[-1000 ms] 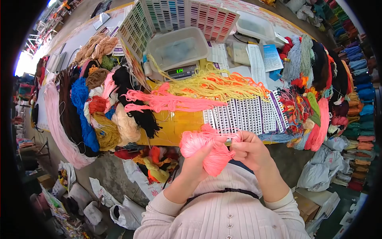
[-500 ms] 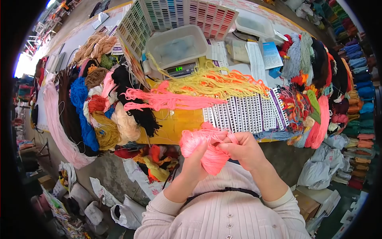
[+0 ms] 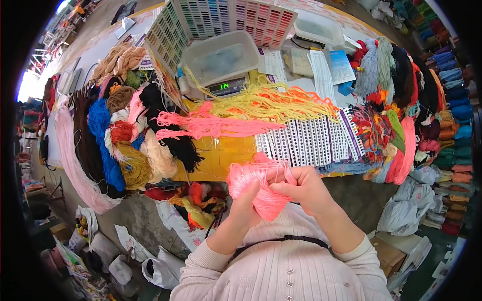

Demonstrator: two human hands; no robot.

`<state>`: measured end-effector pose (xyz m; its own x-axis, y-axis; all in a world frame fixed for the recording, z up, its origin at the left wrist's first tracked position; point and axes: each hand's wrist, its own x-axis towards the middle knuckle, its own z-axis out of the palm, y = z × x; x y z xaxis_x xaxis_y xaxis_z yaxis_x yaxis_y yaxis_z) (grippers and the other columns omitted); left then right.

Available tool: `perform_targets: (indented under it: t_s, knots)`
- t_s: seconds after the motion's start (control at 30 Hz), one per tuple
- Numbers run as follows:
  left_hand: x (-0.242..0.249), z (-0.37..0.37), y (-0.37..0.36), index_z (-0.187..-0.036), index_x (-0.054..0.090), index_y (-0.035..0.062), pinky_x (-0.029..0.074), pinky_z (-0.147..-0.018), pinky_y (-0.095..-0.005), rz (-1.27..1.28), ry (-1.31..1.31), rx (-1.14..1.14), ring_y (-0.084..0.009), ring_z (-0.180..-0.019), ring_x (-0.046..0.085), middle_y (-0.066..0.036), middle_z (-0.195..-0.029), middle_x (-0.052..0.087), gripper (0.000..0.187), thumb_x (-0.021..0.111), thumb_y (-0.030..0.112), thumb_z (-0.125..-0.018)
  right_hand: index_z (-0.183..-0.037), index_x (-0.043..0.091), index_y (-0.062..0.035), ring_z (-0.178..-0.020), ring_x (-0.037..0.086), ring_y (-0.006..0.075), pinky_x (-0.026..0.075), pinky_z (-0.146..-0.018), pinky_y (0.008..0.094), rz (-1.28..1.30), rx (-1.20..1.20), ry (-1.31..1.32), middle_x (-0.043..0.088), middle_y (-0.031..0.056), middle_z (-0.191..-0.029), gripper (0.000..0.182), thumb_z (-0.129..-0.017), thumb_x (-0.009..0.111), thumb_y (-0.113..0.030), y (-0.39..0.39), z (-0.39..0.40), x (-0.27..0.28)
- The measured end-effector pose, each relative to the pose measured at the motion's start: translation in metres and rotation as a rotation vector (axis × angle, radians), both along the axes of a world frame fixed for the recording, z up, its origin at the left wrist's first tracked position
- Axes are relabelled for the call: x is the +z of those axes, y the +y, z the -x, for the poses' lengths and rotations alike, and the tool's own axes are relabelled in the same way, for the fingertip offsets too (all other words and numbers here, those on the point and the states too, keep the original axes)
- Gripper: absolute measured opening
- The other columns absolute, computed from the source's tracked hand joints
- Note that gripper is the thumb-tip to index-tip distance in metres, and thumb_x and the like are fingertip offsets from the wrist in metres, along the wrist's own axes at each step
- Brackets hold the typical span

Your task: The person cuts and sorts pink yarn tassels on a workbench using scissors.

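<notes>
In front of my body my left hand [image 3: 244,206] is wrapped round a coral-pink skein of thread [image 3: 246,175], its thumb lying across the front. My right hand [image 3: 306,189] has its fingers closed at the skein's right side, where a loop of the same thread passes over the fingers. The exact grip of the right fingertips is partly hidden by the thread. Just beyond my hands, loose pink strands [image 3: 221,126] lie on the yellow table edge [image 3: 221,153], below a pile of yellow and orange strands [image 3: 261,104].
White punched thread cards [image 3: 306,143] lie to the right. A clear plastic tub [image 3: 221,55] sits on a digital scale [image 3: 228,87] before an upright colour chart [image 3: 211,20]. Yarn heaps [image 3: 133,125] flank the left side; more yarn [image 3: 381,115] lies at right.
My right hand has shifted slightly at the skein, and the pink loop now lies over its fingers. My left hand keeps its hold in the same place.
</notes>
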<state>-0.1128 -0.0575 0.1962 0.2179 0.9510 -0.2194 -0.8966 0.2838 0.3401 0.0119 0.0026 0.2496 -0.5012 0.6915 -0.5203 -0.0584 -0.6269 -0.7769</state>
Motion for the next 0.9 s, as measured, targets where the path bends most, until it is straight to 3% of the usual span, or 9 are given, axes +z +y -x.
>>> perform_targets:
  t_s: [0.33,0.47,0.57,0.63,0.67,0.7,0.77,0.83,0.9]
  knots:
    - [0.001,0.014,0.006,-0.104,0.050,-0.0021,0.040,-0.068,-0.0219,-0.047,-0.101,-0.159,-0.0083,-0.076,0.050,-0.005,-0.083,0.055,0.030,0.042,0.019,-0.084,-0.074,0.056,0.0009,-0.056,0.043,0.0015,0.034,-0.048,0.0183,0.497,0.109,0.501,0.053,-0.0030,-0.067,0.006,-0.075,0.055,-0.005,0.005,-0.043,0.000]
    - [0.015,0.014,0.038,-0.103,0.052,-0.0013,0.034,-0.051,-0.0188,-0.032,0.614,-0.601,-0.0036,-0.053,0.040,0.006,-0.055,0.039,0.035,0.043,0.026,-0.083,-0.078,0.056,0.0009,-0.052,0.043,0.0026,0.034,-0.048,0.0168,-0.203,0.198,-0.158,0.054,0.0014,-0.065,0.006,-0.076,0.053,-0.004,0.011,-0.058,0.020]
    - [0.006,0.037,0.049,-0.102,0.052,-0.0022,0.028,-0.042,-0.0176,0.019,0.286,-0.538,-0.0024,-0.045,0.033,0.007,-0.049,0.034,0.035,0.043,0.026,-0.083,-0.074,0.054,0.0001,-0.049,0.044,0.0027,0.032,-0.040,0.0161,-0.117,0.092,-0.028,0.055,0.0024,-0.062,0.004,-0.076,0.051,-0.002,0.031,-0.082,0.043]
    - [-0.007,0.054,0.047,-0.103,0.050,-0.0058,0.024,-0.035,-0.0161,0.196,0.182,-0.266,-0.0020,-0.036,0.029,0.008,-0.047,0.034,0.036,0.044,0.023,-0.081,-0.072,0.052,-0.0007,-0.049,0.044,0.0029,0.031,-0.038,0.0158,-0.440,-0.127,-0.174,0.056,0.0047,-0.072,0.005,-0.077,0.051,-0.002,0.044,-0.105,0.033]
    - [-0.027,0.068,0.043,-0.090,0.049,-0.0013,0.028,-0.035,-0.0165,0.203,-0.209,-0.078,-0.0023,-0.035,0.030,0.007,-0.046,0.034,0.025,0.041,0.021,-0.083,-0.073,0.051,-0.0010,-0.048,0.044,0.0031,0.030,-0.037,0.0155,-0.570,-0.240,-0.206,0.055,0.0057,-0.077,0.006,-0.078,0.050,-0.003,0.053,-0.118,0.027]
    - [-0.047,0.082,0.039,-0.078,0.048,0.0032,0.031,-0.035,-0.0169,0.191,-0.625,0.068,-0.0025,-0.034,0.031,0.006,-0.045,0.034,0.019,0.038,0.019,-0.084,-0.075,0.050,-0.0011,-0.047,0.042,0.0033,0.031,-0.038,0.0155,-0.497,-0.377,-0.054,0.053,0.0054,-0.080,0.006,-0.079,0.048,-0.005,0.066,-0.133,0.024]
    - [-0.097,0.128,0.020,-0.069,0.041,0.0075,0.036,-0.037,-0.0177,0.209,-0.829,0.322,-0.0044,-0.037,0.037,0.004,-0.052,0.038,0.019,0.033,0.013,-0.085,-0.079,0.048,-0.0012,-0.046,0.039,0.0041,0.036,-0.043,0.0177,-0.273,-0.561,0.387,0.048,0.0040,-0.078,0.008,-0.082,0.045,-0.007,0.089,-0.166,0.016]
    - [-0.109,0.145,0.000,-0.075,0.044,0.0020,0.039,-0.056,-0.0237,0.419,0.144,0.516,-0.0107,-0.051,0.045,-0.002,-0.064,0.046,0.016,0.031,0.008,-0.083,-0.080,0.047,-0.0009,-0.046,0.036,0.0051,0.044,-0.052,0.0227,-0.047,-0.621,0.767,0.043,0.0019,-0.070,0.009,-0.084,0.041,-0.007,0.109,-0.209,-0.009]
    - [-0.132,0.169,-0.042,-0.081,0.047,-0.0035,0.042,-0.074,-0.0297,0.700,0.696,0.605,-0.0171,-0.065,0.053,-0.008,-0.077,0.054,0.019,0.029,0.003,-0.081,-0.078,0.046,-0.0008,-0.046,0.035,0.0062,0.048,-0.061,0.0282,-0.038,-0.677,0.775,0.038,0.0008,-0.063,0.010,-0.084,0.040,-0.006,0.131,-0.262,-0.051]
